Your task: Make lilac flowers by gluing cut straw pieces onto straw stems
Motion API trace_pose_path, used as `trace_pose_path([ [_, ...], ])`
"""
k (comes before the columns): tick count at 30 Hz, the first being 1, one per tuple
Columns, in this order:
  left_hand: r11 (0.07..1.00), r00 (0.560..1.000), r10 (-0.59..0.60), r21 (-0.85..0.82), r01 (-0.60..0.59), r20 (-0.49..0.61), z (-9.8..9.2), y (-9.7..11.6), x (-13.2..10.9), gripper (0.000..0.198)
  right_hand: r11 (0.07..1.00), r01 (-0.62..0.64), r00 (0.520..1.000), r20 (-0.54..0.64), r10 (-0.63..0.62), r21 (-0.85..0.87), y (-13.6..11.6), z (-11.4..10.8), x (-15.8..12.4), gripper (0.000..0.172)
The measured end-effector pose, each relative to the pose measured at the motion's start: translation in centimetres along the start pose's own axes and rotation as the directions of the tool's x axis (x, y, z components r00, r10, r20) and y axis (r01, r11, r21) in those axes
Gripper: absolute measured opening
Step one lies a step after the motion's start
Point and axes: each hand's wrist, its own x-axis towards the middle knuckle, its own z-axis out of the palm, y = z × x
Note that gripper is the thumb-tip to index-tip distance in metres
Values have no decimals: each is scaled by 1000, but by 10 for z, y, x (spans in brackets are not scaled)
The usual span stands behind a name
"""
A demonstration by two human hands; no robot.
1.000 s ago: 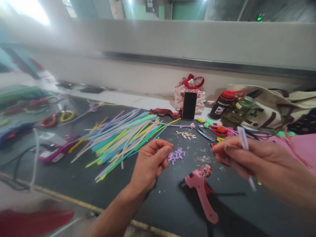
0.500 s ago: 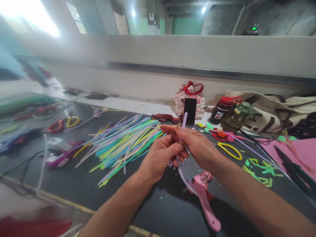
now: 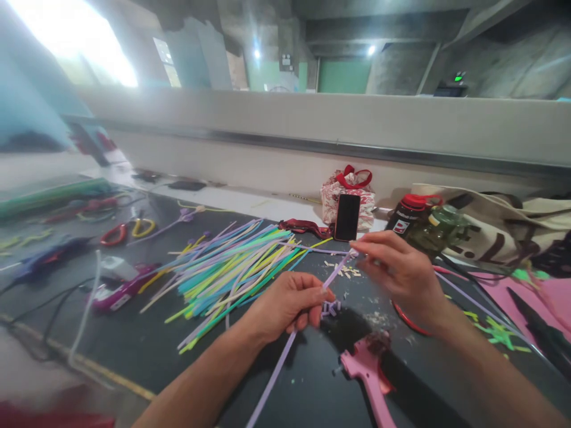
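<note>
My left hand (image 3: 285,303) is closed in a pinch round a long lilac strip (image 3: 276,371) that runs from the lower middle up to the right. My right hand (image 3: 399,270) pinches the strip's upper end near a black phone (image 3: 347,217). Both hands hover over a dark table (image 3: 147,333). Small lilac cut pieces (image 3: 330,308) lie just under the hands. A pink glue gun (image 3: 368,371) lies below them.
A fan of coloured strips (image 3: 232,267) spreads left of the hands. Red and yellow scissors (image 3: 127,230), a magenta glue gun (image 3: 120,291) and cables lie further left. A patterned bag (image 3: 348,193), bottles (image 3: 423,220), a canvas tote (image 3: 499,226) and pink sheet (image 3: 553,297) sit at the right.
My right hand brought the lilac strip from the right to my left hand. Both now hold it, and my hands have drawn apart along it, the strip now slanting.
</note>
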Motion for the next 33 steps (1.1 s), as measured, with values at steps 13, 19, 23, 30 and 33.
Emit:
trace_pose_path([
  [13, 993, 998, 15, 118, -22, 63, 15, -32, 19, 25, 830, 340, 924, 319, -210, -441, 15, 22, -52, 19],
  [19, 999, 1000, -2, 38, 1, 6, 25, -37, 34, 18, 884, 268, 943, 292, -159, -384, 20, 29, -60, 19],
  [23, 1000, 1000, 8, 20, -7, -29, 25, -41, 38, 20, 904, 289, 938, 281, -202, -316, 18, 27, -56, 22],
  [30, 998, 997, -50, -35, 49, -54, 24, -47, 41, 25, 881, 251, 955, 254, -156, -402, 18, 32, -54, 16],
  [33, 999, 996, -43, -25, 41, -74, 25, -48, 41, 25, 885, 213, 957, 271, -103, -415, 18, 35, -56, 13],
])
